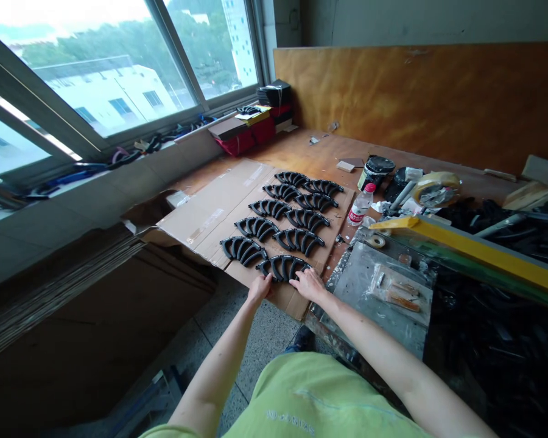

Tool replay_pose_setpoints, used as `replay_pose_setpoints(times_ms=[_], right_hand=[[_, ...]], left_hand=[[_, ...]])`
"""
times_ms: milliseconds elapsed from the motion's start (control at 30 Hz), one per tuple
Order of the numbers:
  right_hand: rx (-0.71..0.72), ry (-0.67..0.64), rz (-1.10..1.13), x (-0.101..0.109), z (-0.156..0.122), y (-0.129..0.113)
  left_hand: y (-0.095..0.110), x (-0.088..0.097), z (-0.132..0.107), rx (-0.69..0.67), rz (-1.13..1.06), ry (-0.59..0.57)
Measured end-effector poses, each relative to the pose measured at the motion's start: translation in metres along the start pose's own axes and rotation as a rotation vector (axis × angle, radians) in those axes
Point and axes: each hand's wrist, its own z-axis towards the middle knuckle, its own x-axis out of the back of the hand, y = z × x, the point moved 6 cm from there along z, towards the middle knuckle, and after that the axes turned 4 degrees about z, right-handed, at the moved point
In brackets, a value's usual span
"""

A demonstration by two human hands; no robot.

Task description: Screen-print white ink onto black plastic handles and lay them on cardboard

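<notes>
Black fan-shaped parts with curved ribs lie in two columns on a flat cardboard sheet (205,207). The nearest black ribbed part (282,267) sits at the sheet's front edge, with one hand at each end. My left hand (259,287) is closed in a pinch at its left end. At the other end, the fingers of my right hand (309,283) are closed on it. Just behind the left hand is another black ribbed part (243,250), and a further black ribbed part (298,241) lies beyond the held one. My fingertips are partly hidden.
Right of the cardboard stand a red-capped bottle (361,204) and a black-lidded tub (375,171). A yellow-edged frame (475,246) crosses the right side above a heap of black pieces (497,353). A grey board (360,286) lies nearer. Cardboard sheets (95,316) are stacked left, below the window.
</notes>
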Motion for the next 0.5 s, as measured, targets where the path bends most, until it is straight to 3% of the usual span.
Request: replay_pose_setpoints(times_ms=[133, 233, 367, 500], right_hand=[[-0.008, -0.018, -0.025, 0.0, -0.005, -0.003], [0.037, 0.043, -0.077, 0.006, -0.017, -0.008], [0.182, 0.097, -0.177, 0.001, -0.039, -0.025], [0.317, 0.037, -0.307, -0.038, -0.049, -0.045]], left_hand=[[-0.013, -0.001, -0.008, 0.005, -0.105, -0.092], [-0.036, 0.011, -0.017, 0.015, -0.186, -0.08], [-0.079, 0.043, -0.028, 0.113, -0.297, 0.051], [-0.121, 0.087, -0.036, 0.256, -0.402, 0.215]])
